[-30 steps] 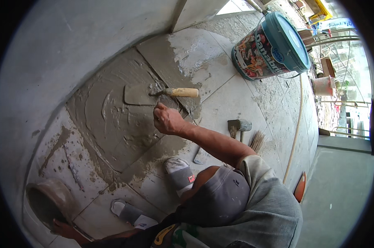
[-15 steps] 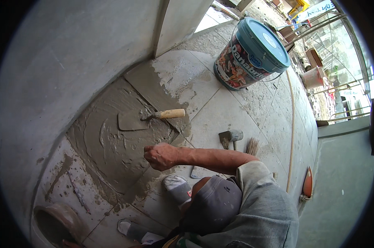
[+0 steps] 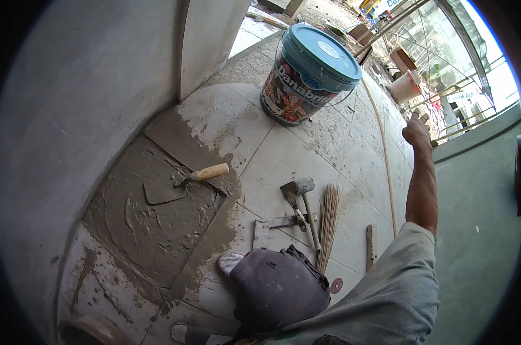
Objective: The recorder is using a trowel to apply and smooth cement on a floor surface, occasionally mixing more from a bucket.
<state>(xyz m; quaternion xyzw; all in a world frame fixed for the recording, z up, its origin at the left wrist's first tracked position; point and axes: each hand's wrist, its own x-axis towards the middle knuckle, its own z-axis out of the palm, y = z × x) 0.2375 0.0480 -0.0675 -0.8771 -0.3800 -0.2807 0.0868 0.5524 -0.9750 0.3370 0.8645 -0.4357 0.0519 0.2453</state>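
Note:
My right arm, in a light grey sleeve, reaches far out to the right. At its end my right hand (image 3: 417, 130) is raised with its fingers stretched apart and nothing visible in them, nearest to the low green wall's end. My left hand is out of view. A trowel (image 3: 167, 190) with a wooden handle lies by itself on the wet grey mortar (image 3: 151, 230) spread over the floor at the left. To the right of the mortar are a mallet (image 3: 298, 187), a metal square (image 3: 261, 233) and a bundled stick broom (image 3: 329, 221).
A lidded blue-green bucket (image 3: 309, 75) stands at the back. A short wooden piece (image 3: 371, 247) and a long thin hose or rod (image 3: 385, 155) lie on the right. A grey wall (image 3: 94, 86) bounds the left; a basin (image 3: 91, 330) sits at lower left. My bent knee (image 3: 283, 287) covers some floor.
My right hand has swung from beside the mortar, where it was closed, out to the far right, and its fingers have spread. The view has shifted, uncovering the square and broom.

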